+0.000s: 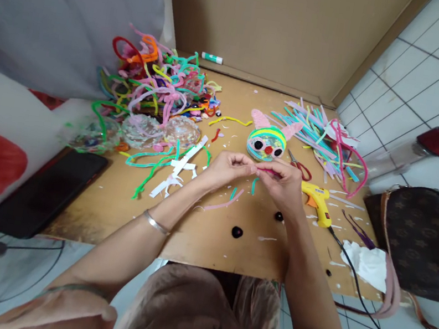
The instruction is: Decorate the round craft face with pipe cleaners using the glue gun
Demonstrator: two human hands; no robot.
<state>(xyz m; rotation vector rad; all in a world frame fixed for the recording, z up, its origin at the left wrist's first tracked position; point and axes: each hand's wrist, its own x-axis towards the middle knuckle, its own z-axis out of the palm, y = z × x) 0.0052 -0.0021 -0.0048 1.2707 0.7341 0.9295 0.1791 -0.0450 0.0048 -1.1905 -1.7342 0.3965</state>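
Observation:
My left hand [232, 168] and my right hand [283, 182] meet over the middle of the table, fingertips touching. Between them they pinch a short deep-pink pipe cleaner [269, 171], mostly covered by my fingers. Just behind them sits a round clear ball [267, 141] wrapped in yellow and teal pipe cleaner, with pink ears, black-and-white eyes and a red nose. Red-handled scissors [305, 170] lie beside my right hand. To their right is a yellow glue gun [319, 202] with a black cord. Small teal and pink pipe cleaner scraps [226, 204] lie below my hands.
A tangled heap of coloured pipe cleaners [162, 79] and clear balls fills the back left. Straight pipe cleaners [313, 132] lie back right. White paper strips [181, 166], a black phone [44, 191], a glue stick [212, 58], tissue [365, 263] and a brown bag [426, 238] surround the work.

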